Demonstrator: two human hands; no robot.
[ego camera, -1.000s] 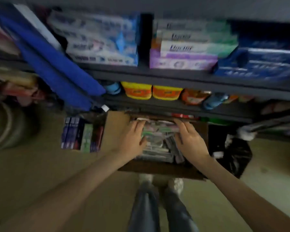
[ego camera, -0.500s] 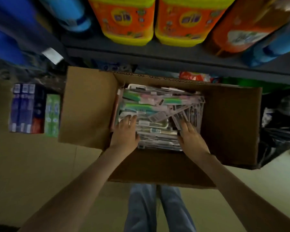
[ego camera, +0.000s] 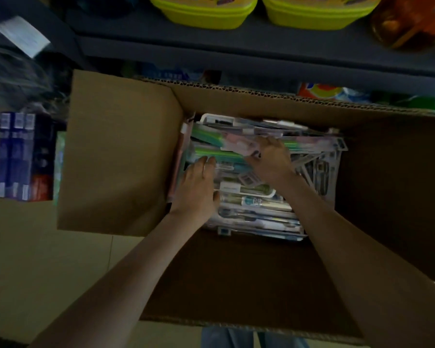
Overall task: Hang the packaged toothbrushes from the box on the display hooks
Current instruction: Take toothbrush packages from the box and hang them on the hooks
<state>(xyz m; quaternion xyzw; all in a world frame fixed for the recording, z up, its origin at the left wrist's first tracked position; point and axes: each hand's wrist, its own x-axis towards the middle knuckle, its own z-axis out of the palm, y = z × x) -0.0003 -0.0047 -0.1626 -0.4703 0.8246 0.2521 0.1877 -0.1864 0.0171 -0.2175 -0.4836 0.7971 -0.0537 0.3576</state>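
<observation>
The brown corrugated cardboard box (ego camera: 116, 151) stood open under both forearms, its flaps folded outward: one wide flap lay flat out beyond the left hand (ego camera: 196, 187), another reached out past the right hand (ego camera: 269, 159), and a third hung toward the person. Inside, the clear-and-card blister-packed toothbrushes (ego camera: 256, 204) lay flat in a loose, uneven stack, most with their long sides running across between the two hands. A green-handled pack (ego camera: 219, 154) sat just beyond the left fingertips. A pale pink-and-white pack (ego camera: 239, 144) lay against the right hand's fingers; the blur hid whether they gripped it. More packs, turned crosswise, stuck out to the right of the right wrist.
</observation>
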